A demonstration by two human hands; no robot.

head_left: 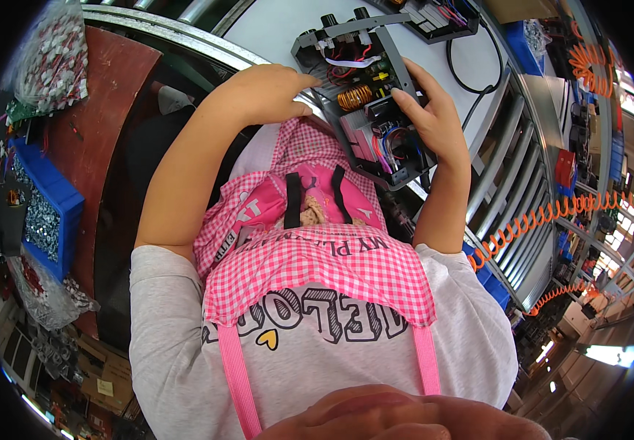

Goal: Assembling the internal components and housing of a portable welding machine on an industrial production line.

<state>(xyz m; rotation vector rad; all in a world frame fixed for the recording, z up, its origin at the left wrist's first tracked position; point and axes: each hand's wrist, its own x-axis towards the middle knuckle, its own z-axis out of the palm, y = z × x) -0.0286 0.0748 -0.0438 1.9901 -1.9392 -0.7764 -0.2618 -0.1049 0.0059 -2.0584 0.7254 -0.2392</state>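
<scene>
An open black metal chassis [342,139] lies tilted at the near edge of the white worktop, partly over my lap. Inside it are a copper-wound coil [354,97], pale finned heat sinks [361,138], circuit parts and coloured wires. My right hand [434,110] grips its right rail, thumb on the inner side and fingers around the outside. By the left edge of the chassis is my left hand [276,95], thumb and forefinger apart, fingertips at the frame; its other fingers are mostly hidden.
Another open chassis [438,18] stands farther back, near a black cable [471,84]. Metal rollers [511,169] run to the right, with orange coiled hoses [551,213] beyond. Leftward are a reddish-brown board [115,88], a blue bin [67,198] of small metal parts and bagged pieces [53,66].
</scene>
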